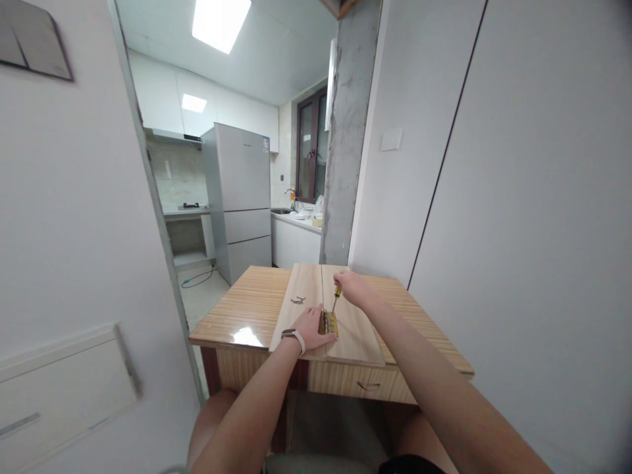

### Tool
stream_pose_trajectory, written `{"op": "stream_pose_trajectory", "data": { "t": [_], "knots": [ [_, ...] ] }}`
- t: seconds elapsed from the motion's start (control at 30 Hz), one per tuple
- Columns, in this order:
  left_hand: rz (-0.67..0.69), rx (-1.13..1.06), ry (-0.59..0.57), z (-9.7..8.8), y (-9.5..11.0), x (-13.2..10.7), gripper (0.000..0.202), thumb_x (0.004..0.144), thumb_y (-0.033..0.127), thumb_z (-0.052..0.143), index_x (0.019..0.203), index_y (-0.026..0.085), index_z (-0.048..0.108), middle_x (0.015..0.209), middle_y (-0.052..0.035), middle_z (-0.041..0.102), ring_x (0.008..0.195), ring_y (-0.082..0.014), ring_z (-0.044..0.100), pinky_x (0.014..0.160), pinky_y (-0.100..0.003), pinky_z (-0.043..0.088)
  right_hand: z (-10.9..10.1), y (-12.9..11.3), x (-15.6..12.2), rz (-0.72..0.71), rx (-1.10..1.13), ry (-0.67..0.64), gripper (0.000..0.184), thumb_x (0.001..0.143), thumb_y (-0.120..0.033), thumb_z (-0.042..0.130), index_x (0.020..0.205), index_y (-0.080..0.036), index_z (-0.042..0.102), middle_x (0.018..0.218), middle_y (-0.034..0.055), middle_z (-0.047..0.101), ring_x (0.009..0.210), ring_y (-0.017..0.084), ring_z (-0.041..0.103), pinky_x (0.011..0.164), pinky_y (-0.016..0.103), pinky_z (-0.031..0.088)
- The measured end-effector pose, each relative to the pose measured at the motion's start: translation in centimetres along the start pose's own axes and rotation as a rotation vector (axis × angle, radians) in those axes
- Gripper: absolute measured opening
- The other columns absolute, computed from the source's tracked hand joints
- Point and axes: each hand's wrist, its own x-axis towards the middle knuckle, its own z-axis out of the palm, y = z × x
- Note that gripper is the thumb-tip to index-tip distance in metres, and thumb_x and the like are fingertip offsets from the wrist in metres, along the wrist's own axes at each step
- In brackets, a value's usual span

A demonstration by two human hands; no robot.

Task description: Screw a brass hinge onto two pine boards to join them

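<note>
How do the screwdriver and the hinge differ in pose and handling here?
The screwdriver stands tilted, handle up; the hinge lies flat on the wooden boards. The right hand holds the screwdriver, while the left hand touches the hinge. The screwdriver is slender, the hinge broad. Both show yellow colouring.

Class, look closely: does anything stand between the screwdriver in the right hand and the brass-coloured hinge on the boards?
Nothing visible does: the screwdriver in the right hand reaches down to the hinge's far part. The left hand lies along the hinge's left side and near edge, clear of the shaft.
</note>
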Motion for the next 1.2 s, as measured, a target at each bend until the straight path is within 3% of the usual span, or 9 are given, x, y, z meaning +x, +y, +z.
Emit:
{"op": "stream_pose_trajectory", "data": {
  "t": [0.27, 0.53, 0.9, 1.2],
  "knots": [
    [-0.004, -0.009, -0.007, -0.3, 0.2, -0.1, 0.107, 0.076, 0.081, 0.056, 0.155, 0.014, 0.03, 0.148, -0.0184, 0.049, 0.136, -0.0372, 0.044, 0.114, -0.047, 0.032, 0.1, -0.5, 0.7, 0.061, -0.013, -0.002, 0.026, 0.1, -0.027, 0.048, 0.092, -0.018, 0.071, 0.098, 0.0106, 0.072, 0.091, 0.019, 0.064, 0.074, 0.026, 0.039],
    [0.003, 0.0, -0.009, 0.0, -0.1, 0.0, 0.11, 0.076, 0.083, 0.054, 0.154, 0.011, 0.03, 0.148, -0.0201, 0.048, 0.137, -0.0373, 0.043, 0.114, -0.047, 0.032, 1.0, -1.2, 1.4, 0.21, -0.007, 0.009, 0.024, 0.099, -0.024, 0.049, 0.1, -0.015, 0.07, 0.101, 0.018, 0.072, 0.095, 0.024, 0.067, 0.077, 0.029, 0.043],
    [0.006, -0.009, 0.0, -0.1, -0.1, -0.1, 0.107, 0.076, 0.082, 0.055, 0.154, 0.013, 0.03, 0.148, -0.0188, 0.049, 0.136, -0.0373, 0.043, 0.115, -0.048, 0.032, 0.5, -0.2, 1.0, -0.037, 0.07, -0.044, 0.017, 0.094, -0.013, 0.056, 0.103, -0.017, 0.07, 0.106, 0.0091, 0.072, 0.101, 0.019, 0.064, 0.082, 0.025, 0.04],
    [-0.012, -0.021, -0.011, -0.5, 0.4, -0.2, 0.104, 0.075, 0.08, 0.058, 0.153, 0.017, 0.031, 0.149, -0.0171, 0.049, 0.137, -0.0374, 0.043, 0.115, -0.048, 0.032, 0.3, -0.6, 0.9, -0.011, 0.034, -0.035, 0.011, 0.095, -0.018, 0.057, 0.097, -0.018, 0.068, 0.103, 0.0104, 0.073, 0.096, 0.021, 0.066, 0.075, 0.026, 0.039]
  ]
}}
